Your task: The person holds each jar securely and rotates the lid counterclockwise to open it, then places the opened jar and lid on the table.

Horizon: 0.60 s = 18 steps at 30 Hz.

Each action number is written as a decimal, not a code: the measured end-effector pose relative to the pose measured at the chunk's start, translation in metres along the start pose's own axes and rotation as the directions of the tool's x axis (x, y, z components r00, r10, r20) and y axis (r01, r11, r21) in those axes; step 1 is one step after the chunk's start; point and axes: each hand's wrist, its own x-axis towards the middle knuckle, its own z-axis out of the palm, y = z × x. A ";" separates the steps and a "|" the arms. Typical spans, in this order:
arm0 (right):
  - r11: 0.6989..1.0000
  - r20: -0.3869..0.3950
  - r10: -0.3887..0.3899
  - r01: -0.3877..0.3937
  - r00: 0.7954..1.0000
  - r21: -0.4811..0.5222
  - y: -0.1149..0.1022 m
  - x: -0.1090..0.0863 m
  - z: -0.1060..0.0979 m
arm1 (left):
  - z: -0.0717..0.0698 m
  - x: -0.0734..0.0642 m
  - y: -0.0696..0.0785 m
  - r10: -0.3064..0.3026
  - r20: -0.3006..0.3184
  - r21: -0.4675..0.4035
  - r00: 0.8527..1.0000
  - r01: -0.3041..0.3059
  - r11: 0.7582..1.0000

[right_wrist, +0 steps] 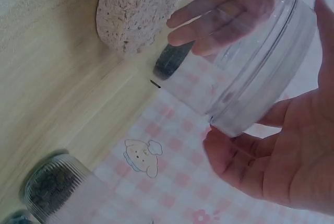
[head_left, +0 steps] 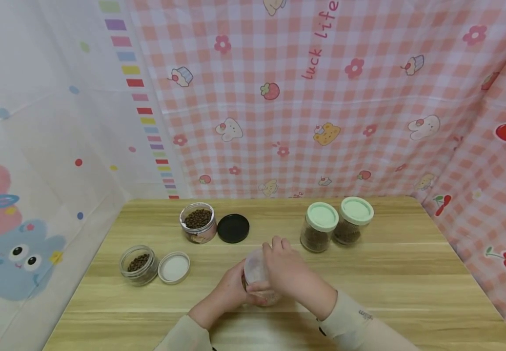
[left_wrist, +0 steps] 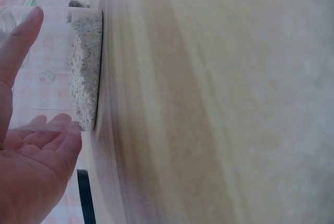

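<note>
Near the front middle of the table stands a clear jar (head_left: 269, 297) with pale, speckled flakes (left_wrist: 86, 67) at its bottom. My left hand (head_left: 232, 287) holds the jar's side, thumb and fingers on opposite sides of it in the left wrist view. From above, my right hand (head_left: 284, 267) grips the rim of the translucent lid (right_wrist: 284, 72), fingers curled at its edge. That lid sits over the jar's mouth; whether it is screwed tight I cannot tell.
At left are an uncovered jar of brown pellets (head_left: 138, 265) and a white lid (head_left: 174, 268). Behind are another uncovered pellet jar (head_left: 198, 222) and a black lid (head_left: 233, 228). Two green-lidded jars (head_left: 318, 229) (head_left: 353, 222) stand at back right. Patterned cloth (head_left: 279, 112) borders the table.
</note>
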 end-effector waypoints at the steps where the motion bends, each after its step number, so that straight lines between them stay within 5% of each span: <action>1: 1.000 -0.002 -0.003 0.003 1.000 0.003 0.000 0.001 0.001 | 0.000 0.000 0.000 -0.005 0.002 -0.011 1.000 0.005 1.000; 7: 0.993 0.020 -0.111 0.110 0.994 0.031 0.001 0.005 -0.001 | -0.002 0.000 0.000 0.009 -0.003 0.038 1.000 -0.009 0.999; 13: 0.948 0.040 -0.312 0.308 0.949 0.077 0.008 0.001 -0.007 | -0.002 -0.001 0.000 0.035 0.004 0.066 0.999 -0.035 0.997; 18: 0.928 0.078 -0.358 0.345 0.930 0.141 0.012 -0.001 -0.013 | -0.001 -0.002 0.001 0.056 -0.004 0.077 0.998 -0.056 0.995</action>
